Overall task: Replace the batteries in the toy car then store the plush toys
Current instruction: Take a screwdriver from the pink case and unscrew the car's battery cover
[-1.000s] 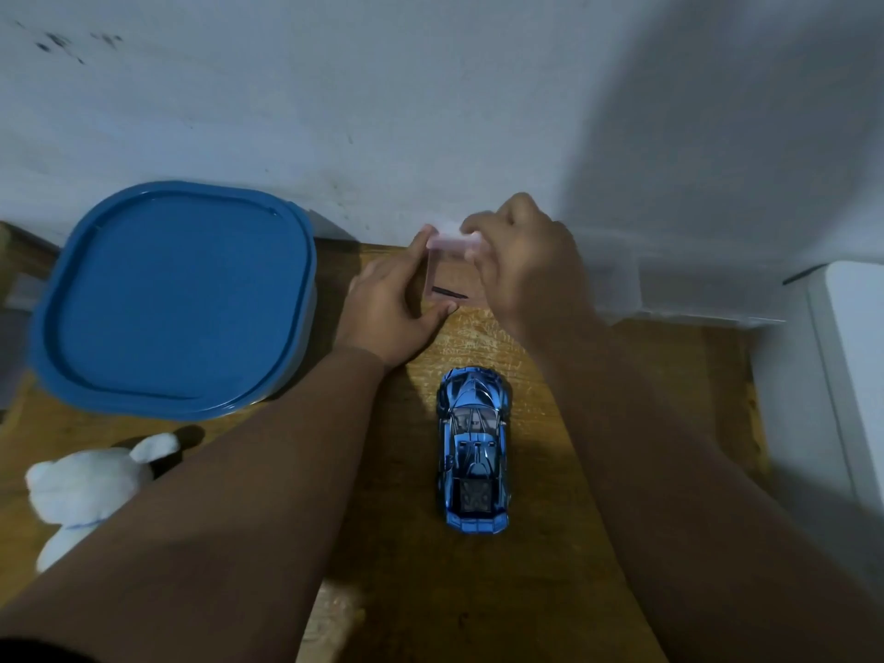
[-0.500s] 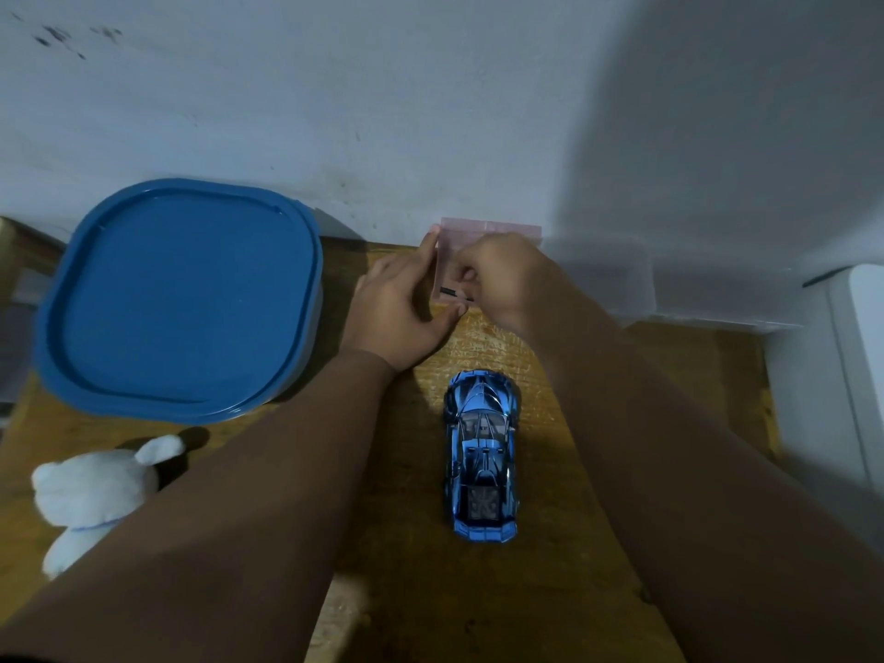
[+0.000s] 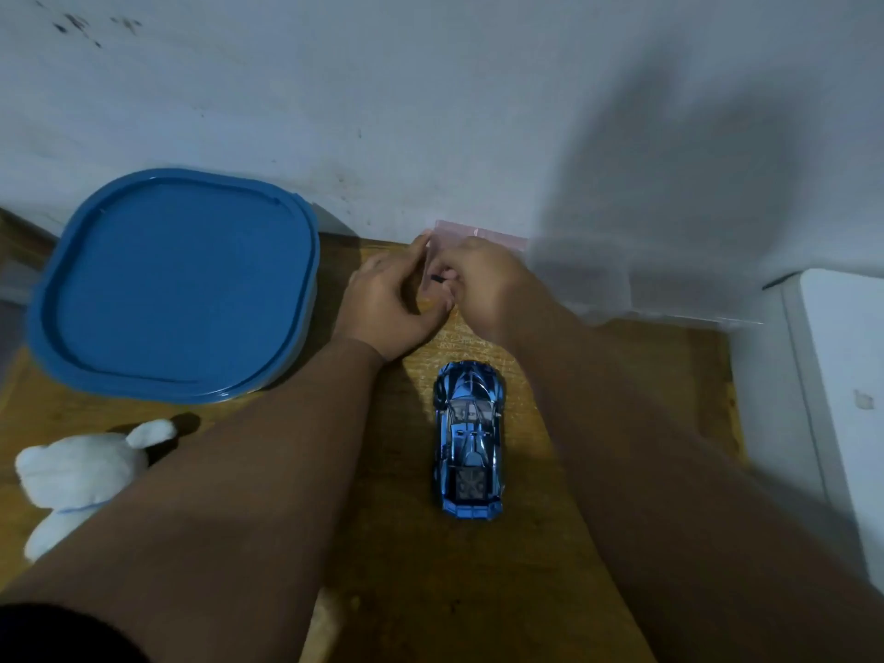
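A shiny blue toy car (image 3: 469, 440) stands on the wooden table (image 3: 598, 471), nose toward the wall. Beyond it, both hands meet at a small clear plastic bag (image 3: 478, 234) with a pink top strip, lying against the wall. My left hand (image 3: 390, 303) grips the bag's left edge, thumb along its side. My right hand (image 3: 483, 279) has its fingers inside the bag and pinches a small dark piece (image 3: 436, 279). A white plush toy (image 3: 79, 476) lies at the left, partly behind my left forearm.
A large blue-lidded container (image 3: 177, 284) fills the back left of the table. A clear plastic box (image 3: 622, 289) sits against the wall on the right. A white appliance (image 3: 842, 399) borders the table's right edge. The wall (image 3: 430, 112) rises directly behind.
My right hand has dropped from the bag's top edge into the bag and closed on the small dark piece. The left hand stays on the bag's left side.
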